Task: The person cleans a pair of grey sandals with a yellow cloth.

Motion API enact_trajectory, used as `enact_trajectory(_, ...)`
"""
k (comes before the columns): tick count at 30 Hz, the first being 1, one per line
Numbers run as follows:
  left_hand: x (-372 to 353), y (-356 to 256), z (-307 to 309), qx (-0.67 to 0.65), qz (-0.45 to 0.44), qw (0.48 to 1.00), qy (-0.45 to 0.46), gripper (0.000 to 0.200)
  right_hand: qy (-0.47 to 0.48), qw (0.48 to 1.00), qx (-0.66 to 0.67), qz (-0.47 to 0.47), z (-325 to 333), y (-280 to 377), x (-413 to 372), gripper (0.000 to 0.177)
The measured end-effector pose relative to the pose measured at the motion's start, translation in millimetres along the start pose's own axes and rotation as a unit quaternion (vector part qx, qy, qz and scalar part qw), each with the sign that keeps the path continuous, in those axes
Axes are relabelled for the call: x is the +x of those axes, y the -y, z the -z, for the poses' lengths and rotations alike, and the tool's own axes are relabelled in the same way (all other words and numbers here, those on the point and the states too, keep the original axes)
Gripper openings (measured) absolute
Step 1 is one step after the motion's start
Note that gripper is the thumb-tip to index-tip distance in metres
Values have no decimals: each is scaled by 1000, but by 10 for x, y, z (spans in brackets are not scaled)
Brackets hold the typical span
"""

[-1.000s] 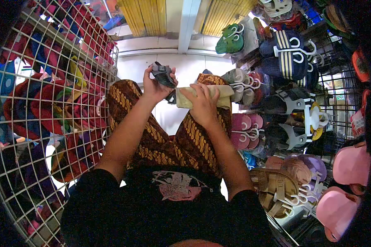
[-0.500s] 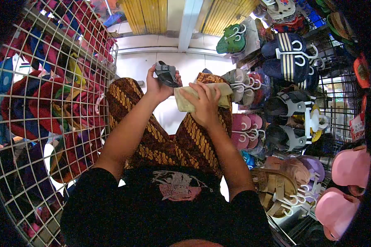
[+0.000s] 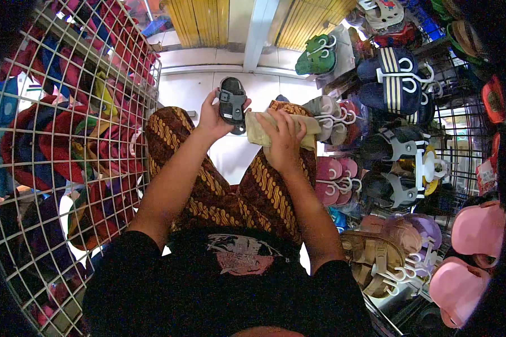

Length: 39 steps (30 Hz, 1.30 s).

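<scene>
My left hand point(image 3: 212, 119) is closed around a small black and grey sandal point(image 3: 231, 103), whose strap side faces up toward me above the white floor. Over my right knee, my right hand point(image 3: 284, 137) grips a folded pale yellow cloth point(image 3: 258, 130), its fingers bent over the top of it. The cloth lies just right of the sandal, with a small gap between them.
A white wire grid point(image 3: 50, 132) with colourful footwear behind it rises on the left. On the right, a black rack point(image 3: 461, 149) holds hanging sandals, among them navy striped ones point(image 3: 392, 81) and pink ones point(image 3: 478, 227). My patterned trousers point(image 3: 208, 196) frame the tiled floor.
The sandal has turned from tilted to nearly upright in view, showing its straps and footbed. My right hand and the cloth have shifted slightly right and up, away from the sandal.
</scene>
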State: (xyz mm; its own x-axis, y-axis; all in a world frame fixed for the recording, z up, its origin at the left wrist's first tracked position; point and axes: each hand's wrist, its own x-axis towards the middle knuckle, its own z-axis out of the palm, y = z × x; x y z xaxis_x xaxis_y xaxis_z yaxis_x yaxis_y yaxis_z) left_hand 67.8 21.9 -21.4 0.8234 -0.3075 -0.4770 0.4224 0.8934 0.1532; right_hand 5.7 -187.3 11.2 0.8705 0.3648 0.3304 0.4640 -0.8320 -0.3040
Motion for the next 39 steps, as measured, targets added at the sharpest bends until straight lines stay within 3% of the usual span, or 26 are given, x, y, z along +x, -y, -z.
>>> enact_trajectory(3,-54,-34,30,0,26,999,20,70,37,999,3,-6,8,-32,2,72)
enact_trajectory(7,32,-66,103,83,0,990,114,63,38,999,13,-17,66,22,14,79)
enact_trajectory(8,47,-28,104,120,-35,991,37,55,30,999,18,-17,83,38,16,80)
enact_trajectory(12,65,28,163,138,38,988,58,48,-2,1000,11,0,26,-4,7,79)
enact_trajectory(15,1,119,100,151,24,987,41,49,9,999,23,29,53,17,-1,74)
enact_trajectory(16,-55,124,0,150,19,989,-2,48,15,999,28,39,64,20,-1,73)
enact_trajectory(20,4,112,77,171,62,983,3,53,20,999,17,33,42,3,-6,69)
enact_trajectory(23,137,168,277,178,10,984,24,53,24,999,22,32,90,40,5,68)
enact_trajectory(24,68,197,181,221,-23,975,-21,54,29,998,29,37,115,52,1,68)
enact_trajectory(27,35,219,119,179,-75,979,-66,46,59,997,21,39,77,27,4,67)
enact_trajectory(30,58,140,179,217,-48,973,-58,47,0,999,30,24,99,33,9,67)
enact_trajectory(36,71,194,177,123,-4,990,-70,53,39,996,59,54,115,31,9,66)
enact_trajectory(39,111,218,245,182,24,981,-68,52,6,999,28,46,69,40,0,66)
